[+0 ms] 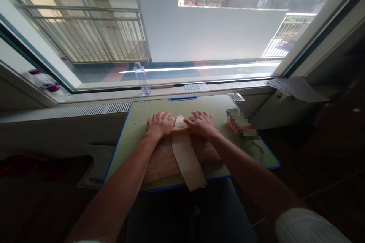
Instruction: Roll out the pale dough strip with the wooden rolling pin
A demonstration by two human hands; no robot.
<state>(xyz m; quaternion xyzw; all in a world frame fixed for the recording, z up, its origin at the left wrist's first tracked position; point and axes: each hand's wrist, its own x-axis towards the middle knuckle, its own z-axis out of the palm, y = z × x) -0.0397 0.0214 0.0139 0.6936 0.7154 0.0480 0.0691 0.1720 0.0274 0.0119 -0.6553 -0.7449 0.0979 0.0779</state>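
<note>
A pale strip of dough (188,161) runs lengthwise over a brown wooden cutting board (161,161). Its near end hangs past the front edge of the table. Across the strip lies a wooden rolling pin (180,131), of which only the middle shows between my hands. My left hand (160,123) bears down on the pin's left part, fingers bent over it and pointing away from me. On the right part rests my right hand (203,122) in the same way, its thumb turned inward near the dough. Both pin ends are hidden under the hands.
The light green tabletop (137,125) has a blue rim. A blurred-out object (242,123) lies at its right side. Behind it, a clear bottle (142,79) and a keypad-like card (195,87) stand along the window sill. Papers (296,89) lie farther right.
</note>
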